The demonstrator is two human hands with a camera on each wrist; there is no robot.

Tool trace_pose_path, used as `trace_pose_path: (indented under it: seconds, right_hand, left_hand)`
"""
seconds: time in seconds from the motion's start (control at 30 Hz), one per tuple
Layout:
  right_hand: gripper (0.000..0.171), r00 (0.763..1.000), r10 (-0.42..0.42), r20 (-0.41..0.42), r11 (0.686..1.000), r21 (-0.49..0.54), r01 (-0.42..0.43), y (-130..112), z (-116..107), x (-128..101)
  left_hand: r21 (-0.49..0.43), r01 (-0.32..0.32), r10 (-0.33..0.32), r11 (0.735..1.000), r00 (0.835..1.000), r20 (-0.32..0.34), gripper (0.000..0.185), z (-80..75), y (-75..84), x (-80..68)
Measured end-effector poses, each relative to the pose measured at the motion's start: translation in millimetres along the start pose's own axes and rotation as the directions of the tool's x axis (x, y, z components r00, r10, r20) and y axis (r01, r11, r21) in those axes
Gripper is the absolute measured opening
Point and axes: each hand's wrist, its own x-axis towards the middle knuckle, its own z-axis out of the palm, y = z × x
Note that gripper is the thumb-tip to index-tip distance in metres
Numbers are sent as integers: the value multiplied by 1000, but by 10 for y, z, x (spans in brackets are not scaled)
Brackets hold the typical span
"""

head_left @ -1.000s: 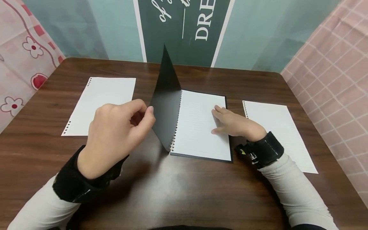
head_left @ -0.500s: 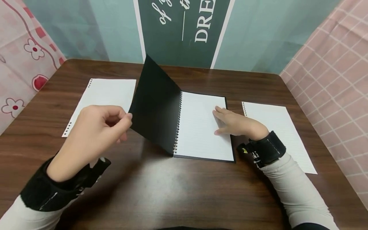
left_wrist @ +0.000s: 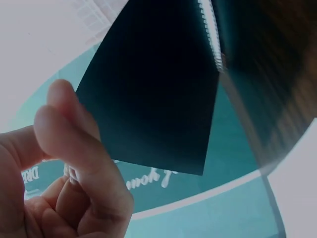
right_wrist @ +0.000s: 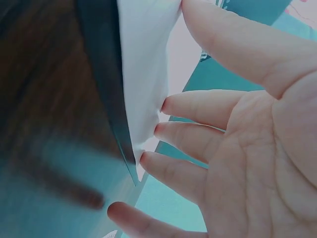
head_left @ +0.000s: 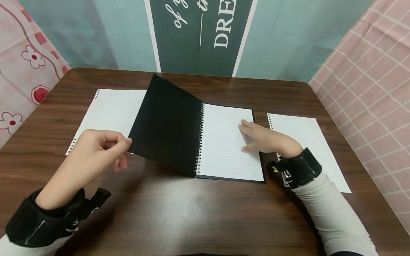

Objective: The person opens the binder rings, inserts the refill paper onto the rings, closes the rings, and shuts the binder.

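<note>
A spiral-bound notebook [head_left: 229, 142] with lined white pages lies open in the middle of the table. Its black front cover [head_left: 168, 128] is tilted up on the left side. My left hand [head_left: 99, 153] pinches the cover's left edge near the lower corner between thumb and index finger. In the left wrist view the cover [left_wrist: 153, 89] hangs beside the fingers. On the right, my right hand [head_left: 266, 138] rests with spread, extended fingers on the page near its outer edge. The right wrist view has the fingertips [right_wrist: 168, 103] touching the page.
A loose punched sheet [head_left: 109, 110] lies at the left, partly behind the cover. Another punched sheet [head_left: 307, 145] lies at the right, partly under the right forearm in view. The brown wooden table [head_left: 179, 217] meets a printed green cloth [head_left: 195, 39] at the back.
My left hand has moved left and down, swinging the cover from nearly upright to a lower, leftward slant. My right hand has stayed on the page.
</note>
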Motion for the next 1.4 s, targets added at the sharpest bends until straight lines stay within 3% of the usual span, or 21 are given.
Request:
trace_pose_path:
  seconds: [0.2, 0.4, 0.57, 0.8, 0.97, 1.17, 1.4]
  right_hand:
    - [85, 1000, -8, -10, 1000, 6, 8, 21, 6, -15]
    - [86, 1000, 1, -13, 1000, 3, -1, 26, 13, -13]
    - [86, 1000, 22, -8, 1000, -4, -22, 17, 20, -29]
    - [86, 1000, 22, -14, 1000, -7, -22, 36, 24, -31]
    - [85, 1000, 22, -18, 999, -23, -23, 36, 14, -17]
    - [84, 999, 27, -23, 999, -33, -28, 17, 19, -16]
    - [85, 1000, 29, -10, 999, -26, -29, 36, -3, -16]
  left_hand:
    - [-25, 55, -54, 998, 998, 25, 35, 27, -193, -73]
    - [-127, 121, -106, 984, 987, 117, 30, 47, -348, -104]
    - [-141, 159, -129, 977, 971, 202, 31, 59, -452, -101]
    - [-77, 234, -197, 969, 923, 330, 33, 87, -591, -72]
    - [35, 229, -226, 973, 898, 377, 35, 102, -626, -60]
    - [219, 171, -247, 961, 886, 393, 32, 125, -649, -46]
    - [229, 139, -230, 963, 869, 439, 29, 176, -638, -37]
